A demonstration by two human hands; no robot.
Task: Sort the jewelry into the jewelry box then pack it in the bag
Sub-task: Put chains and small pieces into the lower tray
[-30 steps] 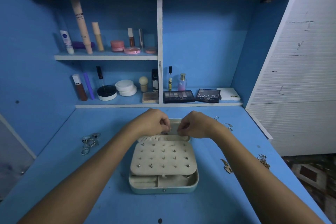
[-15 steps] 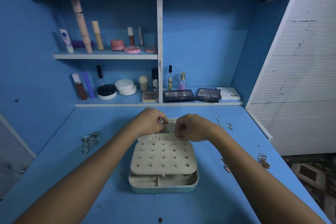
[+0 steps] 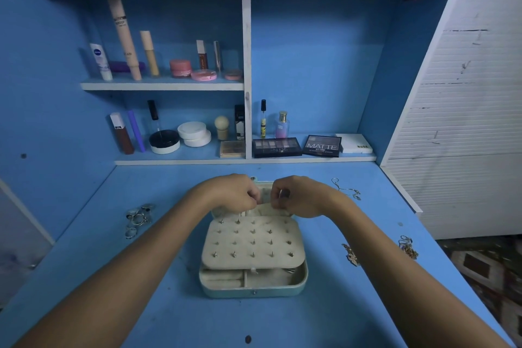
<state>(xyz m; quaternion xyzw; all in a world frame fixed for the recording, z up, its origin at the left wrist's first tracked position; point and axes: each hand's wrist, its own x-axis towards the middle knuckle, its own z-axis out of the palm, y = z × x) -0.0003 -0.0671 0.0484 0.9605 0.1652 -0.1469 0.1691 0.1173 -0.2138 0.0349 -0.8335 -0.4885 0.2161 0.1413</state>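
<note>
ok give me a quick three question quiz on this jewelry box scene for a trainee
1. True or false: the jewelry box is closed.
2. The rings lie on which side of the box? A) left B) right
3. Fill in: both hands work at the box's ____ edge.

Key: 1. False, it is open, its stud panel showing. 2. A. 3. Far; left hand and right hand have curled fingers there; what they pinch is unclear.
</note>
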